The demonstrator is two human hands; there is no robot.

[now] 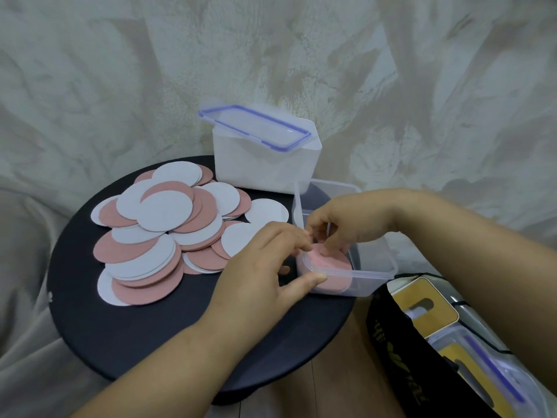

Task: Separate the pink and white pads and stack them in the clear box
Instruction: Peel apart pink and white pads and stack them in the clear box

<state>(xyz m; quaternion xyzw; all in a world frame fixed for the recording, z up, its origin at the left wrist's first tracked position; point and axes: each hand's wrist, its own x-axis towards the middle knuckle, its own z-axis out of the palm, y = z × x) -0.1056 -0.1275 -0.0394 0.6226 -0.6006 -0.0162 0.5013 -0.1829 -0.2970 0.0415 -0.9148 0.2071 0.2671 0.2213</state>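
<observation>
A clear box [389,258] stands on the right side of a round black table [168,342]. A stack of pink pads [333,264] lies in its near end. My left hand [256,279] holds the box's near left corner, thumb along the outer wall and fingers over the rim. My right hand [346,218] reaches into the box from above, its bent fingertips pressing on the top pink pad. A loose pile of mixed pink and white round pads [162,224] covers the table's left half.
A white tub [265,167] stands at the back of the table with a blue-edged clear lid [256,128] lying across its top. One white pad [266,211] lies alone near the box. A black bag [388,324] holding containers sits at the lower right. Patterned cloth surrounds the table.
</observation>
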